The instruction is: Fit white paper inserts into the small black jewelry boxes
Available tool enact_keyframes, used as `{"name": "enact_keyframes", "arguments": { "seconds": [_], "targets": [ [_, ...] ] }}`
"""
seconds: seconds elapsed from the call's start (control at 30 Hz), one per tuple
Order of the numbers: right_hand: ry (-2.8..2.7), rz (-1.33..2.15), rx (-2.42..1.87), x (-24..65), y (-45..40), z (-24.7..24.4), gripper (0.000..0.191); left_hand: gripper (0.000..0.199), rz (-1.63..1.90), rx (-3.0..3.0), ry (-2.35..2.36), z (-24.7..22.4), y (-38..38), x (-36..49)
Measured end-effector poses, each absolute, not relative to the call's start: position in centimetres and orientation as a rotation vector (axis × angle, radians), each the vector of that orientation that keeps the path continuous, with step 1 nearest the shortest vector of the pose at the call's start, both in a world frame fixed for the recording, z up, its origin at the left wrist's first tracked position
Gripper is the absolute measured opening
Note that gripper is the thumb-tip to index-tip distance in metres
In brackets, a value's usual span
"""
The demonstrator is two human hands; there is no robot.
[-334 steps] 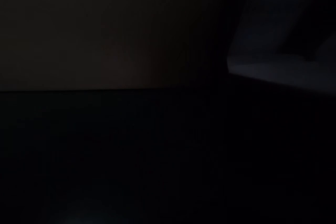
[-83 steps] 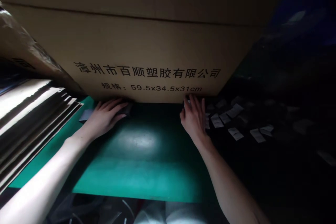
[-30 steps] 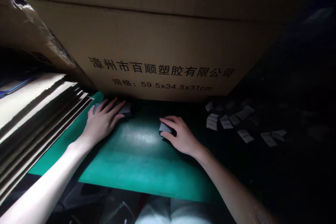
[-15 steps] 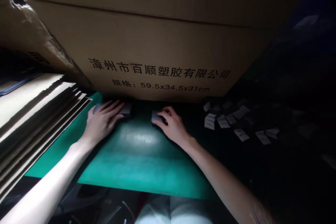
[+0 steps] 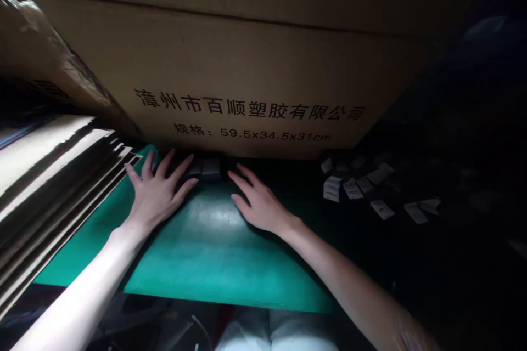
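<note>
Two small dark blocks point(image 5: 208, 169) sit between the left hand point(image 5: 157, 194) and right hand point(image 5: 258, 205).

Both lie open and spread, holding nothing, fingertips just beside the blocks, on a green mat point(image 5: 214, 263) under a cardboard box point(image 5: 247, 66). The blocks look light and stiff, best pinched by their ends. Paper slips point(image 5: 354, 189) lie beyond the right hand.

Green work mat point(image 5: 222, 252); tan cardboard carton point(image 5: 230, 66), black lettering.
</note>
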State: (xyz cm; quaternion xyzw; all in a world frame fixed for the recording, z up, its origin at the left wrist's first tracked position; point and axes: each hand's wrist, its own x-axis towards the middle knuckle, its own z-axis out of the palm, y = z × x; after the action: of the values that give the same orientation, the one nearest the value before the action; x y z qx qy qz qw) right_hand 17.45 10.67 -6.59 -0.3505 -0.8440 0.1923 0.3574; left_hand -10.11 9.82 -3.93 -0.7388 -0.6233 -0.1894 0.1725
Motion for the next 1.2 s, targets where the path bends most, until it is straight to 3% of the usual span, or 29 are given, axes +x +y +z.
{"name": "enact_keyframes", "arguments": {
  "seconds": [0.17, 0.3, 0.37, 0.47, 0.87, 1.03, 1.2],
  "targets": [
    [-1.89, -0.163, -1.155, 29.8, 9.7, -6.9, 0.045, 0.053, -0.567, -2.077, -1.783, -4.4, 10.1, -10.1],
    [-1.858, -0.392, -1.451, 35.1, 8.9, -7.8, 0.07, 0.055, -0.527, -2.062, -1.766, -4.4, 10.3, -10.2],
    [-1.959, -0.376, -1.499, 35.3, 8.3, -8.4, 0.085, 0.055, -0.536, -2.056, -1.75, -4.4, 10.4, -10.3],
    [-2.027, -0.363, -1.491, 34.3, 7.4, -9.0, 0.091, 0.055, -0.555, -2.062, -1.732, -4.5, 10.4, -10.3],
    [-2.022, -0.446, -1.262, 34.1, 5.6, -10.6, 0.061, 0.059, -0.58, -2.081, -1.732, -4.6, 10.6, -10.5],
    [-2.093, -0.181, -1.207, 31.1, 6.5, -10.3, 0.053, 0.06, -0.565, -2.088, -1.734, -4.5, 10.8, -10.3],
    [-2.203, 0.15, -1.054, 22.2, 10.7, -8.9, 0.05, 0.061, -0.567, -2.084, -1.714, -4.5, 10.8, -10.3]
  ]
}}
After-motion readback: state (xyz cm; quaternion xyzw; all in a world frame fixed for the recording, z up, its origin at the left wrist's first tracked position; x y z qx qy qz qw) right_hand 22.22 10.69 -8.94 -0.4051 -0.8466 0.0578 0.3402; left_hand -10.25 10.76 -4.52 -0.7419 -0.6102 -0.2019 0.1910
